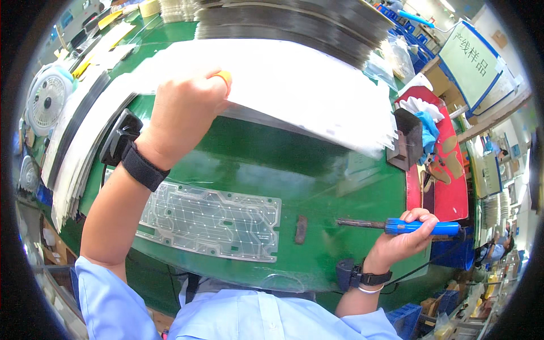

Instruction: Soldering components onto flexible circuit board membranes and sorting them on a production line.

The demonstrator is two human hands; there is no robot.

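Observation:
My left hand (187,105), with a yellow finger cot (225,79) on one finger, is closed on the near edge of a white sheet (294,79) on the far side of the table; its fingertips are partly hidden. In my right hand (401,242) is a soldering iron (396,226) with a blue handle, its dark barrel pointing left over the green table (317,195). A clear, flexible circuit sheet (209,221) with printed lines and dots lies flat near me. Between it and the iron lies a small dark bar (301,230).
Tall stacked sheets (283,25) stand behind. At left are more layered sheets (93,147) and a white fan (50,101). On the right, a dark metal holder (406,139) sits beside a red mat (451,192); a framed sign (470,62) stands beyond.

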